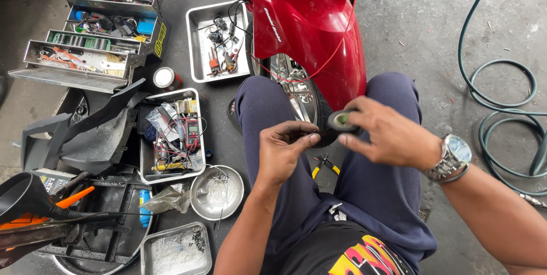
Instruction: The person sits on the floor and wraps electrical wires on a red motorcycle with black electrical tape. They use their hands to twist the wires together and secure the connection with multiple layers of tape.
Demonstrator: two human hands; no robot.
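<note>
Concrete floor [410,18], grey and stained, carrying all items; person seated on it, knees apart, facing a red mudguard [310,30] and wheel [296,84]
Right hand [387,135]: fingers curled round a roll of black tape [341,120], held above the gap between the knees; wristwatch [453,158] on the wrist
Left hand [283,152]: thumb and fingers pinched shut on the loose tape end [325,136], which runs straight to the roll
Pliers [325,164] with yellow handles: on the floor below the hands, between the legs
Red wire [336,47]: looped across the mudguard
Green hose [501,110]: coiled near the floor's right edge
Open tool chest [97,30]: top left corner, trays stepped out
Steel tray [199,47] of small parts: just left of the wheel
Second tray [151,166] with a red meter [192,129] and wires: left of the left knee
Steel bowl [216,192]: just below that tray
Black funnel [25,195]: left edge
</note>
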